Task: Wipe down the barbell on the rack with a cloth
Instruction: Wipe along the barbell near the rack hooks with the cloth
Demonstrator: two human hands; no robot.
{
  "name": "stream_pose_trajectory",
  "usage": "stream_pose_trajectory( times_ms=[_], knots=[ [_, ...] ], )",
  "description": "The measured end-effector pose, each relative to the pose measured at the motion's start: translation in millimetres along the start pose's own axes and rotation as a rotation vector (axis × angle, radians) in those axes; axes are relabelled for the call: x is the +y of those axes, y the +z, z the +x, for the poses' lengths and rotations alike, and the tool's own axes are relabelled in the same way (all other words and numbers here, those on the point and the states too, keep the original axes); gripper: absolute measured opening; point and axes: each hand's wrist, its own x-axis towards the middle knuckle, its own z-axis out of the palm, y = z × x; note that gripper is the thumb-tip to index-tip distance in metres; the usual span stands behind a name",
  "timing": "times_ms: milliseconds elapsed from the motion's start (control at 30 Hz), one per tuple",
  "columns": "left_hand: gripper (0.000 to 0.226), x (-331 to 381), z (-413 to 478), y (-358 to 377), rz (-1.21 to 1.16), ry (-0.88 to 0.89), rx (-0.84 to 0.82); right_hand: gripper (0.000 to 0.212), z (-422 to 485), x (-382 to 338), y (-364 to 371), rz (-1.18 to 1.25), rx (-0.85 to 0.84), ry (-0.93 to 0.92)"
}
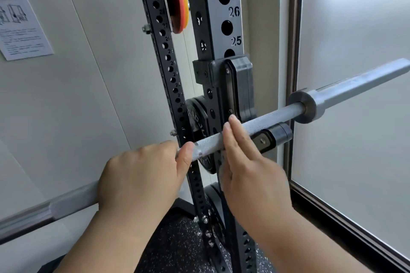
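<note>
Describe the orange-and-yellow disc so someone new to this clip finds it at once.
Start at the broad dark-grey steel rack upright numbered 25 to 27. Just left of it, beside 26 and 27, sits the round orange-and-yellow disc, seen nearly edge-on. It is the only brightly coloured thing among grey and black metal.

My bare hands and forearms

My left hand and right hand were bare, and so were my left forearm and right forearm down to the picture's bottom edge. The nails on my right fingertips were short and plain; my left thumb was broad.
</note>
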Motion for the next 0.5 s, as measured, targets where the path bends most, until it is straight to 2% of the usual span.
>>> stream_pose_trajectory(
  times_ms=[67,100,200,333,500],
  knots=[
    [0.059,-7,-3,-1,-0.002,-0.027,-0.026,0.066,-6,-4,4,-0.062,-0.087,-0.147],
    [0.059,-10,-5,-2,0.004,-0.034,-0.033,0.065,-3,-2,2,-0.059,-0.101,-0.109],
    [0.057,-18,-11,-5,0.012,-0.039,-0.044,0.061,7,1,-4,0.050,0.039,0.102],
    [0.054,-20,-14,-10,-0.004,-0.025,-0.005,0.056,-10,-13,9,-0.005,0.067,-0.222],
    [0.054,-23,-24,-5,0.033,-0.001,0.066,0.058,7,9,-4,0.120,0.104,0.101]
  ],
)
